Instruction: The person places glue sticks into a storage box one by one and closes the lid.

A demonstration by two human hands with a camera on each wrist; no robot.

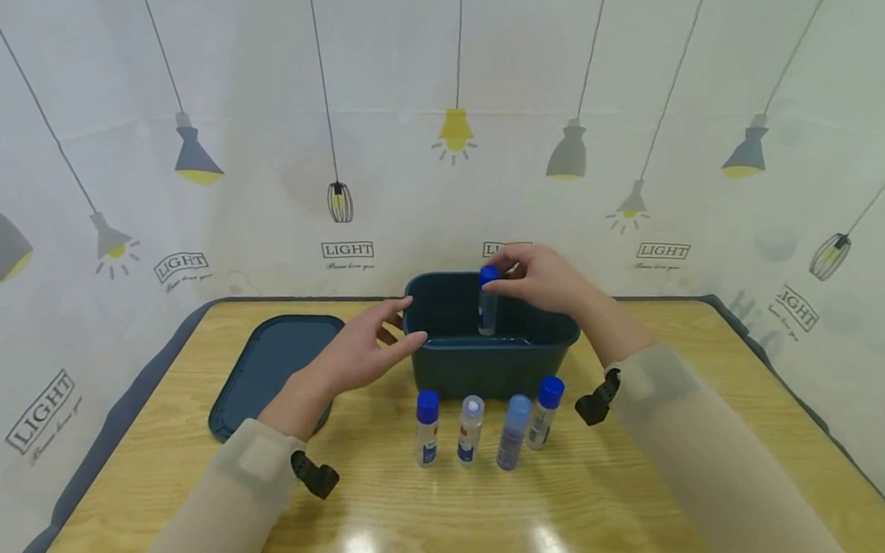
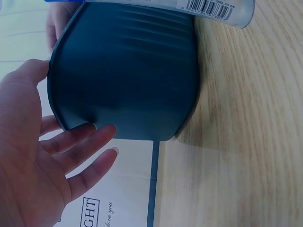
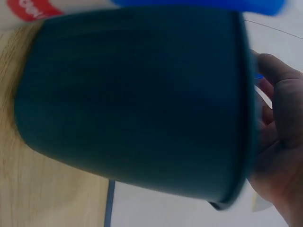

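Note:
A dark teal plastic bin [image 1: 492, 370] stands at the back of the table. My right hand [image 1: 544, 279] pinches a clear glue bottle [image 1: 487, 312] by its blue cap, the bottle hanging upright inside the bin's opening. My left hand [image 1: 360, 352] touches the bin's left end, thumb near the front rim and fingers spread, as the left wrist view also shows. Several glue bottles stand in front of the bin: a blue-capped one [image 1: 427, 428], one with a pale top [image 1: 469, 430], a purplish one with a light blue cap [image 1: 514, 431] and another blue-capped one [image 1: 545, 413].
To the left lies a flat dark teal lid [image 1: 282, 360], partly behind my left forearm. The wooden table [image 1: 395, 513] extends toward me. A white cloth backdrop [image 1: 395, 87] printed with lamps rises close behind the bin.

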